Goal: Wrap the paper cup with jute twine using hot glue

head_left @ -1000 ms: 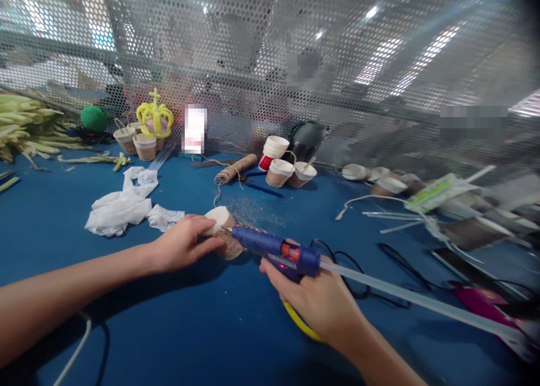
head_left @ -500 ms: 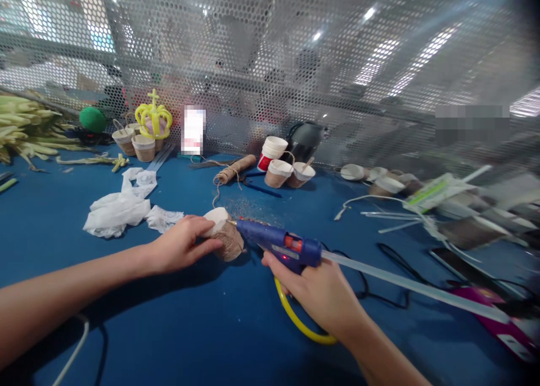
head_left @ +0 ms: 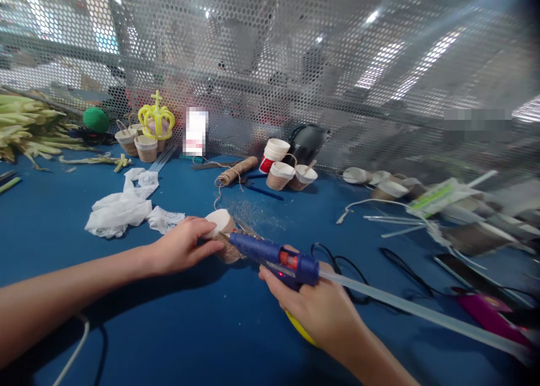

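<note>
Twine-wrapped cup (head_left: 219, 223) lies sideways on bench (head_left: 189, 330), at the nozzle of the glue gun (head_left: 274, 256); left hand (head_left: 181, 246) clasps it, right hand (head_left: 323, 310) grips the gun. Likely light, crushable: hold the wrapped wall gently.

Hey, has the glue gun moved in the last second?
Yes, slightly. The glue gun in the right hand has slid nearer the person: its nozzle now points at the cup lower on its side, while the cup held its place.

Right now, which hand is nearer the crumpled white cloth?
Left. The left hand, holding a twine-wrapped cup, is beside the cloth; the right hand, gripping a blue glue gun, is farther right.
</note>
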Demonstrator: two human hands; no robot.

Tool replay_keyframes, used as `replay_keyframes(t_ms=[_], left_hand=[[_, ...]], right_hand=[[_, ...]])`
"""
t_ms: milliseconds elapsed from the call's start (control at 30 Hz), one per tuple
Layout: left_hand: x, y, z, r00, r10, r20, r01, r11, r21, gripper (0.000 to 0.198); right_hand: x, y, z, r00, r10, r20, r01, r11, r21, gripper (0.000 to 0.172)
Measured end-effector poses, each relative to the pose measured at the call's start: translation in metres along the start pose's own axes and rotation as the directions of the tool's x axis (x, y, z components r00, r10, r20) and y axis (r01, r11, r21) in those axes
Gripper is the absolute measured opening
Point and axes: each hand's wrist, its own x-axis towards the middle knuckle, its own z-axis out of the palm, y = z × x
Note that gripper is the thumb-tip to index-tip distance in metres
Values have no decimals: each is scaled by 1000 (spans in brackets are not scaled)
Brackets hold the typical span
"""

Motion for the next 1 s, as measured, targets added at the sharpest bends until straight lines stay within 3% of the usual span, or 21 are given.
replay_keyframes(t_ms=[233, 433, 633, 833, 1000], left_hand=[[1, 1, 0, 1000, 18, -9, -17, 994, 112, 30], [0, 0, 1, 1000, 27, -9, -25, 992, 120, 31], [1, -2, 1, 999, 40, -5, -40, 996, 79, 31], [1, -2, 2, 999, 50, 2, -50, 994, 93, 30], [1, -1, 1, 999, 42, -7, -41, 993, 107, 31]], right_hand=[[0, 17, -10, 988, -102, 116, 115, 987, -112, 22], [3, 9, -8, 999, 50, 19, -50, 999, -22, 17], [1, 0, -4, 997, 73, 11, -74, 994, 84, 11], [3, -5, -4, 999, 30, 20, -31, 994, 100, 11], [3, 6, -8, 997, -40, 59, 41, 999, -3, 14]])
